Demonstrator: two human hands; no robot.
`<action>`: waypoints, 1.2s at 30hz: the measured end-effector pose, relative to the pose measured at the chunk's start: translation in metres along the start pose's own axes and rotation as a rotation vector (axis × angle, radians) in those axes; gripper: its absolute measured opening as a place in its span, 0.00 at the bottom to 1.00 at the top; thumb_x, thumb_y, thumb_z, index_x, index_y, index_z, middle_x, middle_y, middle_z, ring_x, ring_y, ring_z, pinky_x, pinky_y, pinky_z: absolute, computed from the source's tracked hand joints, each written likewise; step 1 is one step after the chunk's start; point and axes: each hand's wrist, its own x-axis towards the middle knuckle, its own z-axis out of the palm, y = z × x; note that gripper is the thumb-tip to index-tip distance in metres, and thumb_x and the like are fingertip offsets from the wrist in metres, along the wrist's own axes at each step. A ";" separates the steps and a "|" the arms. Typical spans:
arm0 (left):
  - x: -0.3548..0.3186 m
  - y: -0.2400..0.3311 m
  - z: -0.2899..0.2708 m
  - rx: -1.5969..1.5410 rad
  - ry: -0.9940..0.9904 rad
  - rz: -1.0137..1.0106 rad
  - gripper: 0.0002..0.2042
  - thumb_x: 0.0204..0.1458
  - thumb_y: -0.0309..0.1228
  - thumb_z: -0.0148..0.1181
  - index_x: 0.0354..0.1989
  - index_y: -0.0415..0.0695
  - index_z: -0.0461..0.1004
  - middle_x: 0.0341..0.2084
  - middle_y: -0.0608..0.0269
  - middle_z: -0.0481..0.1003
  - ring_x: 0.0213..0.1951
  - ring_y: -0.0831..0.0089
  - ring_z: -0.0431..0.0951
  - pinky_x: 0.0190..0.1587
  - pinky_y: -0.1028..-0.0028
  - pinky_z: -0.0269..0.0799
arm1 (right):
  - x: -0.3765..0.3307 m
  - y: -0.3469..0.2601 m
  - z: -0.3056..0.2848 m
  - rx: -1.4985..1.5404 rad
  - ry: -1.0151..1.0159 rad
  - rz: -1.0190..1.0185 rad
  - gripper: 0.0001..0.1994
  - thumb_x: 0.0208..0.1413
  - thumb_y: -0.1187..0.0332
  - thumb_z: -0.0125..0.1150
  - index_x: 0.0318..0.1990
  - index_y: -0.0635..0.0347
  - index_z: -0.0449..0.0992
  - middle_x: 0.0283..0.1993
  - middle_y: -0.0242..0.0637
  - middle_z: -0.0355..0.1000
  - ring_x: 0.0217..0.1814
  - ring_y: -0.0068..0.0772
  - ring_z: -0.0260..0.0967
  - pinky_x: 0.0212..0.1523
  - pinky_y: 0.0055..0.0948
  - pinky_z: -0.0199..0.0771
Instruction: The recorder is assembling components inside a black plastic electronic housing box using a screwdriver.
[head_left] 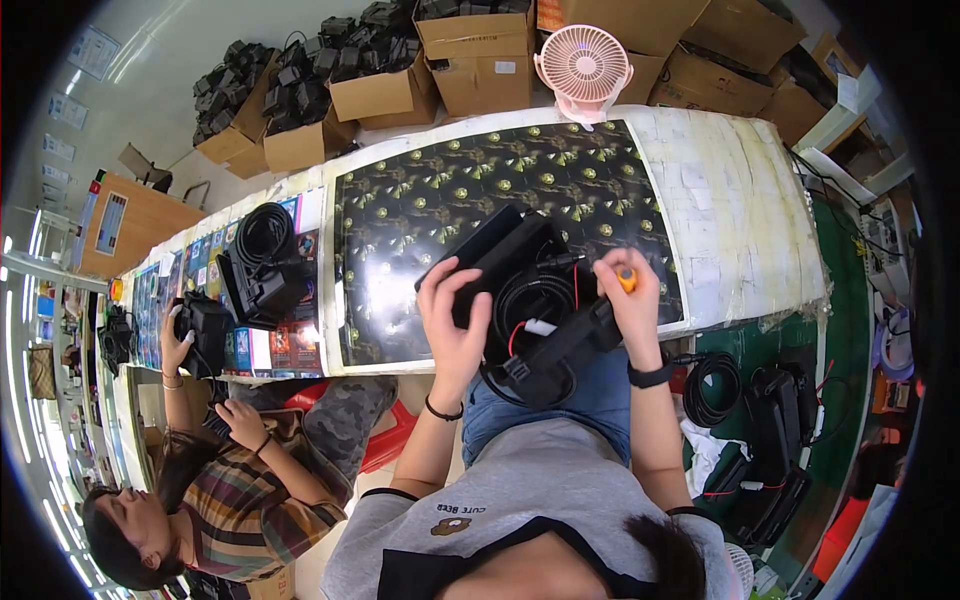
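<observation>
My left hand (455, 318) rests with fingers spread on a long black plastic housing (488, 242), on the near part of a dark patterned mat. A coiled black cable (530, 292) lies against that housing. A second black plastic part (570, 350) sits over the table's near edge, below my right hand (632, 300). Between the parts show a white connector (540, 327) and thin red wires (513, 338). My right hand is closed around a small orange object with a dark round end (627, 277); its other end is hidden, so its kind is unclear.
A pink fan (585, 70) stands at the table's far edge, before cardboard boxes (480, 75) of black units. At left, a co-worker's hand (176, 340) touches a black unit (203, 325); another unit with coiled cable (265, 270) lies nearby. More black housings (775, 420) lie at right.
</observation>
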 end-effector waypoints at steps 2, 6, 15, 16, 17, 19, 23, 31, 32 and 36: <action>0.000 0.002 0.005 0.158 0.031 0.035 0.17 0.48 0.26 0.67 0.49 0.49 0.76 0.58 0.54 0.67 0.60 0.54 0.65 0.63 0.61 0.59 | -0.018 0.002 0.002 -0.015 0.078 0.032 0.07 0.60 0.73 0.64 0.36 0.61 0.70 0.27 0.27 0.70 0.24 0.15 0.66 0.26 0.17 0.64; 0.020 -0.009 0.004 0.408 -0.015 0.184 0.18 0.50 0.26 0.67 0.51 0.51 0.77 0.63 0.50 0.62 0.66 0.45 0.57 0.66 0.53 0.55 | -0.042 0.023 0.000 0.129 0.309 -0.231 0.07 0.62 0.75 0.59 0.41 0.61 0.65 0.27 0.31 0.65 0.21 0.20 0.65 0.23 0.20 0.64; 0.041 0.035 0.018 0.103 -0.516 0.243 0.27 0.52 0.40 0.67 0.60 0.47 0.71 0.46 0.58 0.77 0.46 0.58 0.74 0.53 0.62 0.70 | -0.052 0.029 0.012 0.221 0.621 -0.351 0.06 0.66 0.67 0.50 0.39 0.56 0.61 0.17 0.32 0.62 0.20 0.21 0.59 0.30 0.22 0.61; 0.046 0.031 0.020 0.090 -0.558 0.194 0.25 0.52 0.40 0.67 0.58 0.47 0.72 0.45 0.58 0.77 0.46 0.58 0.73 0.52 0.61 0.70 | -0.052 0.028 0.011 0.289 0.631 -0.281 0.06 0.66 0.67 0.49 0.39 0.56 0.61 0.16 0.31 0.62 0.20 0.21 0.59 0.30 0.22 0.61; 0.050 0.029 0.023 0.128 -0.546 0.290 0.21 0.51 0.38 0.67 0.54 0.46 0.74 0.44 0.57 0.75 0.45 0.57 0.72 0.50 0.61 0.70 | -0.052 0.028 0.011 0.289 0.631 -0.281 0.06 0.66 0.67 0.49 0.39 0.56 0.61 0.16 0.31 0.62 0.20 0.21 0.59 0.30 0.22 0.61; 0.047 0.029 0.029 0.087 -0.563 0.325 0.22 0.50 0.38 0.68 0.53 0.46 0.74 0.42 0.57 0.74 0.45 0.56 0.72 0.50 0.61 0.70 | -0.053 0.030 0.010 0.282 0.612 -0.321 0.06 0.66 0.66 0.50 0.39 0.55 0.61 0.16 0.31 0.61 0.20 0.21 0.59 0.29 0.21 0.59; 0.043 0.038 0.024 -0.001 -0.703 0.342 0.26 0.43 0.39 0.73 0.51 0.47 0.74 0.40 0.58 0.69 0.45 0.55 0.72 0.47 0.62 0.71 | -0.056 0.042 0.006 0.213 0.632 -0.372 0.06 0.66 0.66 0.49 0.39 0.55 0.61 0.16 0.31 0.61 0.20 0.21 0.57 0.29 0.21 0.58; 0.046 -0.002 -0.006 -0.267 0.085 0.081 0.28 0.56 0.30 0.64 0.64 0.39 0.61 0.51 0.51 0.67 0.52 0.59 0.70 0.57 0.66 0.65 | -0.053 0.032 0.013 0.225 0.692 -0.361 0.07 0.66 0.63 0.48 0.41 0.53 0.60 0.14 0.31 0.64 0.23 0.22 0.60 0.36 0.25 0.61; 0.046 -0.009 -0.013 -0.295 0.212 -0.061 0.29 0.58 0.29 0.61 0.66 0.37 0.58 0.53 0.49 0.66 0.54 0.58 0.68 0.59 0.65 0.63 | -0.054 0.033 0.013 0.223 0.693 -0.357 0.07 0.66 0.63 0.48 0.41 0.53 0.60 0.14 0.31 0.64 0.23 0.22 0.60 0.36 0.25 0.61; 0.033 -0.036 -0.034 0.427 0.352 0.140 0.29 0.60 0.28 0.59 0.68 0.39 0.57 0.56 0.47 0.67 0.55 0.55 0.67 0.63 0.61 0.56 | -0.055 0.039 0.010 0.189 0.673 -0.382 0.07 0.66 0.63 0.48 0.41 0.53 0.59 0.15 0.32 0.66 0.23 0.23 0.61 0.35 0.25 0.61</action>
